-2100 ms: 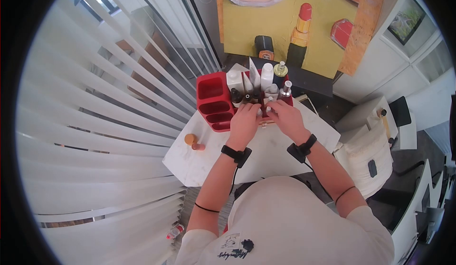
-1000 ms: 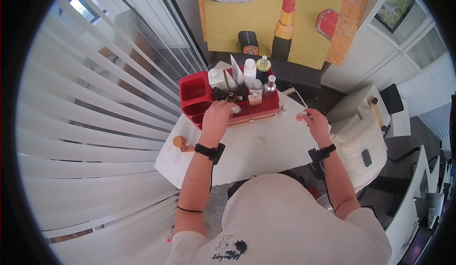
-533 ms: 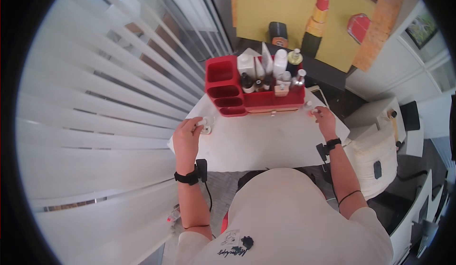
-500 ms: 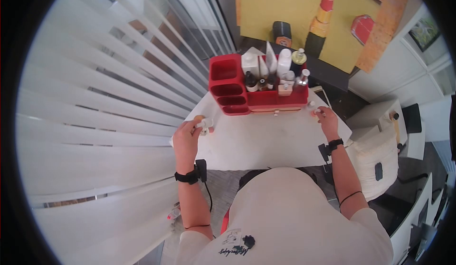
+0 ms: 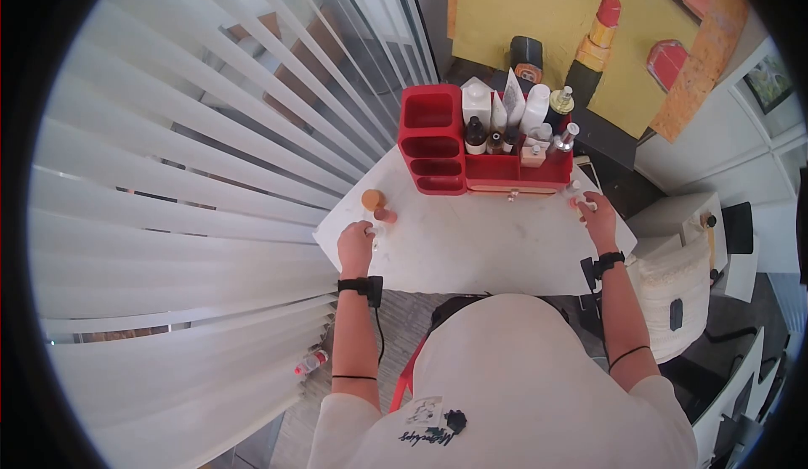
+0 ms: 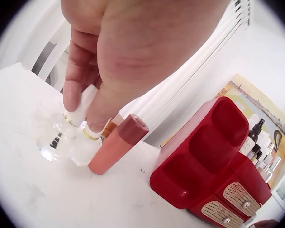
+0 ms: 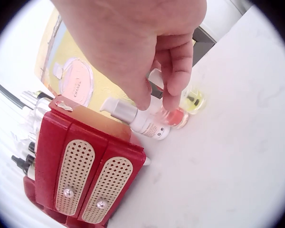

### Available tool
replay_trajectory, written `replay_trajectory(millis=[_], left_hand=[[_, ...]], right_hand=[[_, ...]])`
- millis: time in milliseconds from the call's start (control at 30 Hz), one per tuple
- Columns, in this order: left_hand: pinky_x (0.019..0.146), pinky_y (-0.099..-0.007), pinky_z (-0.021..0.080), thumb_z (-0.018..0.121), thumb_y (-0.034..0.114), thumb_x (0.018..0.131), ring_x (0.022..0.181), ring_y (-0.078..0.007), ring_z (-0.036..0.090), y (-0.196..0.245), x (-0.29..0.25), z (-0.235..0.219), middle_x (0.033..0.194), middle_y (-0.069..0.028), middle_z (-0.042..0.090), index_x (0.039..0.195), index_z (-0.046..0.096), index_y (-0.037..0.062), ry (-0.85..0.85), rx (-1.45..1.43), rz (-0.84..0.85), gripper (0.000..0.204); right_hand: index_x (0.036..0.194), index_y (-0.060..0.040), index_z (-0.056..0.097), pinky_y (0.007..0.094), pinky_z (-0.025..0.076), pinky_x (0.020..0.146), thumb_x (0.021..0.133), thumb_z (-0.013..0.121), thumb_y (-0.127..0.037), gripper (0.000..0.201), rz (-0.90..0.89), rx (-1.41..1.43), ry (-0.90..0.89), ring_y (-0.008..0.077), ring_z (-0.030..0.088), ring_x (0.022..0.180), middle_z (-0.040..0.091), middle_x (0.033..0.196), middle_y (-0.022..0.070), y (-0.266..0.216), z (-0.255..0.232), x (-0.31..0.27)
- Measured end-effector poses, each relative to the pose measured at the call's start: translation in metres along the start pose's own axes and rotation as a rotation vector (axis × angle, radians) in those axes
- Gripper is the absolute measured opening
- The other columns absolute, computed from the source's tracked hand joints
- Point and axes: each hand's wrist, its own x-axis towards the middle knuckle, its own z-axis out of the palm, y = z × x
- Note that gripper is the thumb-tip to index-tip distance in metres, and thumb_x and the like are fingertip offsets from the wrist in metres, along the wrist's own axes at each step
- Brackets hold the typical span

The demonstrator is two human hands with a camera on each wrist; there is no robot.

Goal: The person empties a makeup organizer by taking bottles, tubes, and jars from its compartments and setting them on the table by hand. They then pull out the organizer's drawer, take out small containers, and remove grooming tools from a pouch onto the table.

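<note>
In the head view my left hand [image 5: 356, 246] is low over the left of the marble table. It pinches a white-capped nail polish bottle [image 6: 57, 137]. A second white-capped bottle [image 6: 83, 149] stands close beside it. Right there are a coral lip tube [image 6: 115, 147] and an orange-lidded jar [image 5: 373, 200]. My right hand [image 5: 599, 221], at the table's right side, pinches a small white-capped nail polish bottle. Under its fingers show a red polish bottle [image 7: 176, 118] and a pale yellow one [image 7: 194, 100]; the fingers hide part of both. A white pump bottle [image 7: 149, 126] stands beside them.
A red organizer [image 5: 433, 145] with a row of cups and drawers stands at the back of the table [image 5: 471, 250]. Several bottles and tubes [image 5: 534, 111] fill its right part. Blinds [image 5: 210, 217] hang at the left; a cream cushion [image 5: 673, 292] lies at the right.
Both hands have left the organizer. My right hand went to the table's right side, and my left carried a white-capped bottle to the left, then lowered toward the front, beside the lip tube.
</note>
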Motion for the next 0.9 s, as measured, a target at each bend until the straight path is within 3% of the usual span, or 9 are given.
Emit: replay_trajectory(millis=[400,533,800,900], left_hand=[[0.084,-0.047,0.057,0.077,0.011,0.082,0.095,-0.0359,0.071,0.008,0.009,0.013,0.098,-0.0142,0.074,0.103,0.079,0.0076,-0.064,0.059,-0.02,0.021],[0.083,-0.0472,0.057,0.079,0.005,0.08,0.095,-0.0359,0.071,0.01,0.001,0.013,0.1,-0.0142,0.075,0.112,0.076,0.0066,-0.039,-0.008,-0.06,0.033],[0.088,-0.046,0.056,0.077,0.004,0.081,0.101,-0.0335,0.069,0.0,-0.007,0.021,0.102,-0.0116,0.073,0.123,0.071,0.0068,0.013,-0.018,-0.042,0.043],[0.089,-0.0429,0.056,0.08,0.002,0.077,0.1,-0.0306,0.067,-0.001,-0.01,0.024,0.1,-0.0088,0.07,0.125,0.07,0.0077,0.052,0.009,-0.009,0.049]], right_hand=[[0.144,-0.0048,0.056,0.0325,0.057,0.064,0.088,0.083,-0.019,0.064,0.072,0.061,0.104,0.0189,0.073,0.069,0.066,0.127,0.0158,0.028,-0.01,-0.021],[0.146,-0.005,0.053,0.0323,0.057,0.063,0.087,0.083,-0.017,0.068,0.083,0.05,0.098,0.0183,0.073,0.071,0.066,0.128,0.0159,0.049,-0.012,-0.029],[0.148,-0.0062,0.052,0.0375,0.059,0.088,0.083,0.082,-0.015,0.072,0.173,0.076,0.033,0.0232,0.074,0.101,0.068,0.127,0.0153,0.075,-0.003,-0.038],[0.148,-0.0067,0.052,0.0374,0.06,0.091,0.084,0.081,-0.014,0.071,0.173,0.124,0.014,0.0235,0.073,0.106,0.068,0.127,0.0147,0.073,-0.001,-0.036]])
